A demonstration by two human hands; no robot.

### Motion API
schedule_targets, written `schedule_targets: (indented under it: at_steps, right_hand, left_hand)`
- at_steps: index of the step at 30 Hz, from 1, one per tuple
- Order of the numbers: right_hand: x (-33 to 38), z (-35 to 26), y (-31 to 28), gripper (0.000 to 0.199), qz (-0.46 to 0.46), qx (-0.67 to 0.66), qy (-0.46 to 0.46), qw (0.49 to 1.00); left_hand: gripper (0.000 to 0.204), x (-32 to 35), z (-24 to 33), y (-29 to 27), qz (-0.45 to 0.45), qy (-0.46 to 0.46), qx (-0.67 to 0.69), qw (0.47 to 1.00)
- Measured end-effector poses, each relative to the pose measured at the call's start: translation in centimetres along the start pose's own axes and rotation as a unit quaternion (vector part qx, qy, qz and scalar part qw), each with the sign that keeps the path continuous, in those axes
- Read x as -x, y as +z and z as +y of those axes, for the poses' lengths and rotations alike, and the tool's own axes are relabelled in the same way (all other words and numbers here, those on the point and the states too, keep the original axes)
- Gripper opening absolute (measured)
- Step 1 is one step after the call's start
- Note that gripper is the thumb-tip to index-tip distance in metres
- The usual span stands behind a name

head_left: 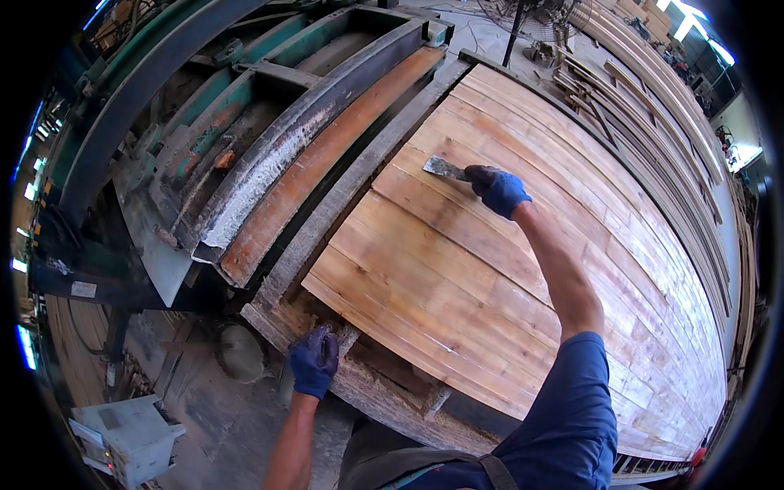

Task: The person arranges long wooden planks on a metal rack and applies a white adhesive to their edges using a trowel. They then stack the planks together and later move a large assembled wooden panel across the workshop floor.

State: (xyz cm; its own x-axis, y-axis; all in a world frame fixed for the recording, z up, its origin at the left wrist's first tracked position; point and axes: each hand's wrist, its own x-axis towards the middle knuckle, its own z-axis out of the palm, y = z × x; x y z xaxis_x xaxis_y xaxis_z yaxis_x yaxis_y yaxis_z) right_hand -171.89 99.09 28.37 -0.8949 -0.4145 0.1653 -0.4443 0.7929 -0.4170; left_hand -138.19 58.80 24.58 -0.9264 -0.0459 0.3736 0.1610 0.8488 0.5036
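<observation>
My right hand (500,190), in a blue glove with dark fingers, is closed round a scraper (446,169). Its flat, dull metal blade points left, at the surface of a wide panel of joined wooden boards (425,253). My right forearm reaches across the panel from below. My left hand (315,362), gloved the same way, is at the near left corner of the panel, by the dusty frame (371,400) under it. Its fingers are curled; what they hold, if anything, cannot be made out.
A heavy machine frame with green parts and an orange-brown beam (335,163) stands along the panel's left side. Long wooden strips (653,155) lie stacked beyond its far right edge. A grey box (129,441) and a round bucket (240,353) are at the lower left.
</observation>
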Motion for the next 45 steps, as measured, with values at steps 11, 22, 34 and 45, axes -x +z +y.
schedule_targets:
  at_steps: [11, 22, 34, 45]
  right_hand:
    - [-1.8, -1.0, 1.2, 0.033, -0.005, -0.034, -0.005, 0.999]
    - [-6.5, -4.8, 2.1, 0.029, 0.027, -0.002, -0.030, 0.999]
    - [-1.6, -8.2, 1.7, 0.018, -0.058, 0.036, 0.002, 0.998]
    - [-8.9, 3.5, -2.4, 0.029, 0.052, 0.061, 0.153, 0.985]
  left_hand:
    - [0.013, -0.1, 0.4, -0.3, 0.001, -0.018, -0.009, 1.000]
    - [0.012, -0.1, 0.1, -0.3, 0.016, -0.007, -0.010, 1.000]
    - [0.013, -0.2, 0.4, -0.4, -0.002, -0.009, -0.012, 1.000]
    - [0.006, -0.9, 1.0, 0.1, -0.025, 0.001, -0.036, 0.999]
